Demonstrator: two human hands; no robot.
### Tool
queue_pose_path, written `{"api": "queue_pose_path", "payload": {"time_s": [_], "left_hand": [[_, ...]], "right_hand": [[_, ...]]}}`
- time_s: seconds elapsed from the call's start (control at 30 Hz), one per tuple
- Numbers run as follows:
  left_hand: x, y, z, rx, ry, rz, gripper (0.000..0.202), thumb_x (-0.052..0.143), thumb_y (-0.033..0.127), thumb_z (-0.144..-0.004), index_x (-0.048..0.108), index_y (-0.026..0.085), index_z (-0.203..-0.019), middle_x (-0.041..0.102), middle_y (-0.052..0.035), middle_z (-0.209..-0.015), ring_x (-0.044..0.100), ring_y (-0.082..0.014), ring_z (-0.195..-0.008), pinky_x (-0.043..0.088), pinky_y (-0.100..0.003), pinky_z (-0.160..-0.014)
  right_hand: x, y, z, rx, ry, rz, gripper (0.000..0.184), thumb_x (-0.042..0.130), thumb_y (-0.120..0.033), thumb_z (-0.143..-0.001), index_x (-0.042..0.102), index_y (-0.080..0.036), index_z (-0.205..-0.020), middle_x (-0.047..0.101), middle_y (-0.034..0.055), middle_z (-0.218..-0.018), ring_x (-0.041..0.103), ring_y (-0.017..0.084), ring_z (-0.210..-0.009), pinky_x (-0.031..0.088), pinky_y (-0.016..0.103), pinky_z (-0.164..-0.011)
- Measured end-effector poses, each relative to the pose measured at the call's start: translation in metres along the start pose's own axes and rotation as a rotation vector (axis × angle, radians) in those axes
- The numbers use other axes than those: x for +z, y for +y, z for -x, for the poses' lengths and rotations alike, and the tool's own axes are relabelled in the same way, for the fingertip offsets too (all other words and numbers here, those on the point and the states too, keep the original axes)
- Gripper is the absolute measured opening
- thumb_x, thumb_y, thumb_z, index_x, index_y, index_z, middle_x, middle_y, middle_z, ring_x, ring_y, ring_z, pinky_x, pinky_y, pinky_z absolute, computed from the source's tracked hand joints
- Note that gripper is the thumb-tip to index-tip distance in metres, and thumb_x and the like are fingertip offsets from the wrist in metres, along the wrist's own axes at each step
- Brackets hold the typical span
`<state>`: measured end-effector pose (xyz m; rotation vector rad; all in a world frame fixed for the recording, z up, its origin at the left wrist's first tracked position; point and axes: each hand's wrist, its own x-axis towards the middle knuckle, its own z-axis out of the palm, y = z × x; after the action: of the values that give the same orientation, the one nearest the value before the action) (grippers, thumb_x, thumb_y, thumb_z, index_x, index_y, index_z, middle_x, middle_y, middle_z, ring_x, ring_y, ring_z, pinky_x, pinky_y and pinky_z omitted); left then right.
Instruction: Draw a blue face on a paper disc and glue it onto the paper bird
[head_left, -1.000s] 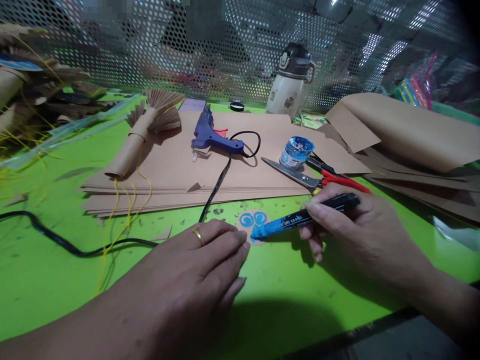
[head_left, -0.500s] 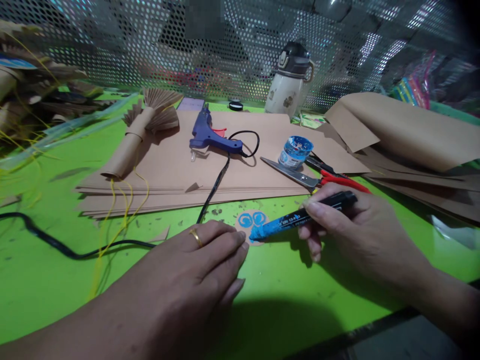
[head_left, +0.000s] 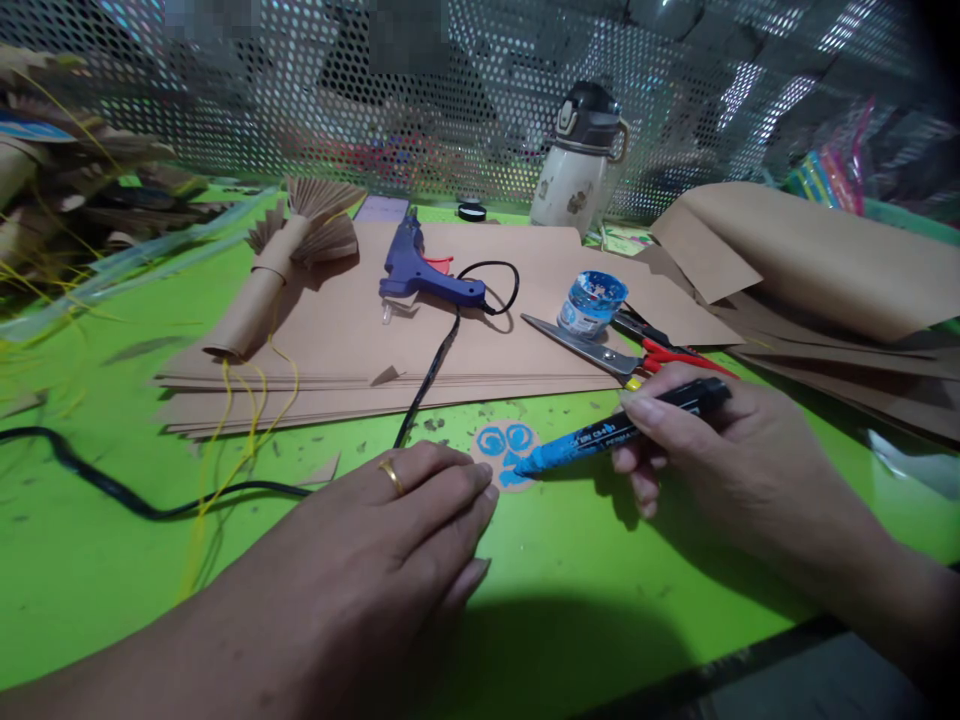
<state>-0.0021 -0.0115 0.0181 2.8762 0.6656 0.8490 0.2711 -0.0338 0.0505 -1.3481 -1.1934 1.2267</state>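
Note:
A small round brown paper disc point(head_left: 489, 467) lies flat on the green table, carrying two blue ring-shaped eyes and blue marks beneath them. My left hand point(head_left: 405, 540), with a gold ring on one finger, rests palm down; its closed fingers press the disc's left edge. Between the thumb and fingers of my right hand point(head_left: 705, 460) is a black marker point(head_left: 600, 438) whose front end is smeared with blue paint. The marker slants down to the left, and its tip touches the lower part of the disc.
Brown paper sheets point(head_left: 330, 340) bear a blue glue gun point(head_left: 431, 275), a rolled paper figure point(head_left: 259, 290), a blue paint jar point(head_left: 592, 305) and scissors point(head_left: 592, 350). A black cord point(head_left: 127, 500) crosses the left side. Behind stands a bottle point(head_left: 574, 170) against a perforated metal screen point(head_left: 315, 110).
My right hand and the marker have shifted slightly right. The blue mark low on the disc now shows as a wider mouth-like stroke. My left hand has stayed in place.

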Motion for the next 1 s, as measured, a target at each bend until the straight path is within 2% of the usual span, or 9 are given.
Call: {"api": "queue_pose_path", "payload": {"time_s": [0.13, 0.3, 0.5, 0.63, 0.7, 0.87, 1.0], "left_hand": [[-0.0026, 0.0008, -0.003, -0.013, -0.011, 0.002, 0.027, 0.048, 0.016, -0.106, 0.072, 0.012, -0.118, 0.078, -0.0084, -0.111, 0.066, -0.0263, -0.106, 0.056, -0.039, -0.085], [-0.0039, 0.0023, -0.0059, 0.01, -0.004, -0.028, 0.029, 0.047, 0.015, -0.107, 0.073, 0.009, -0.117, 0.079, -0.0099, -0.11, 0.068, -0.0267, -0.103, 0.058, -0.039, -0.084], [-0.0059, 0.0034, -0.008, -0.016, -0.02, 0.02, 0.028, 0.048, 0.015, -0.106, 0.075, 0.012, -0.11, 0.079, -0.0099, -0.109, 0.069, -0.0256, -0.1, 0.058, -0.039, -0.084], [-0.0049, 0.0029, -0.007, -0.011, -0.019, 0.004, 0.029, 0.047, 0.016, -0.107, 0.075, 0.012, -0.113, 0.079, -0.0101, -0.11, 0.069, -0.0253, -0.1, 0.059, -0.039, -0.086], [-0.0042, 0.0026, -0.0064, -0.007, -0.018, 0.009, 0.029, 0.047, 0.016, -0.106, 0.075, 0.012, -0.112, 0.079, -0.0103, -0.109, 0.069, -0.0254, -0.099, 0.059, -0.038, -0.083], [-0.0053, 0.0034, -0.0053, 0.002, -0.017, -0.009, 0.032, 0.045, 0.015, -0.107, 0.076, 0.01, -0.109, 0.079, -0.0096, -0.104, 0.069, -0.0266, -0.098, 0.06, -0.039, -0.082], [-0.0081, 0.0056, -0.0065, -0.007, -0.033, -0.026, 0.032, 0.045, 0.015, -0.107, 0.076, 0.011, -0.107, 0.079, -0.0099, -0.104, 0.069, -0.0254, -0.096, 0.06, -0.038, -0.08]], "right_hand": [[0.0009, -0.0029, 0.001, -0.005, 0.026, 0.02, 0.022, 0.085, -0.031, -0.086, 0.067, -0.02, -0.082, 0.075, 0.0009, -0.064, 0.068, 0.014, -0.047, 0.061, 0.022, -0.047], [0.0017, -0.0035, 0.0012, 0.012, 0.103, 0.046, 0.029, 0.085, -0.037, -0.087, 0.064, -0.02, -0.076, 0.073, 0.0012, -0.061, 0.066, 0.013, -0.045, 0.058, 0.021, -0.046], [-0.0017, -0.0003, -0.0002, -0.01, 0.121, 0.001, 0.024, 0.089, -0.029, -0.079, 0.068, -0.021, -0.074, 0.072, 0.0011, -0.057, 0.064, 0.015, -0.041, 0.057, 0.022, -0.041], [0.0026, -0.004, 0.0026, 0.005, 0.169, 0.006, 0.026, 0.086, -0.037, -0.084, 0.067, -0.021, -0.077, 0.071, 0.0007, -0.058, 0.064, 0.014, -0.043, 0.057, 0.023, -0.043], [0.0037, -0.0038, 0.0029, -0.005, 0.146, 0.003, 0.027, 0.084, -0.04, -0.087, 0.067, -0.021, -0.078, 0.072, 0.0014, -0.059, 0.065, 0.015, -0.043, 0.059, 0.024, -0.044], [0.0011, 0.0015, -0.0001, -0.036, -0.004, -0.009, 0.022, 0.084, -0.036, -0.088, 0.07, -0.021, -0.081, 0.076, 0.0016, -0.066, 0.069, 0.015, -0.047, 0.062, 0.024, -0.047], [0.0004, 0.0009, -0.0007, -0.033, -0.025, 0.025, 0.022, 0.084, -0.039, -0.088, 0.07, -0.024, -0.081, 0.076, 0.0016, -0.066, 0.069, 0.016, -0.048, 0.063, 0.026, -0.048]]}}
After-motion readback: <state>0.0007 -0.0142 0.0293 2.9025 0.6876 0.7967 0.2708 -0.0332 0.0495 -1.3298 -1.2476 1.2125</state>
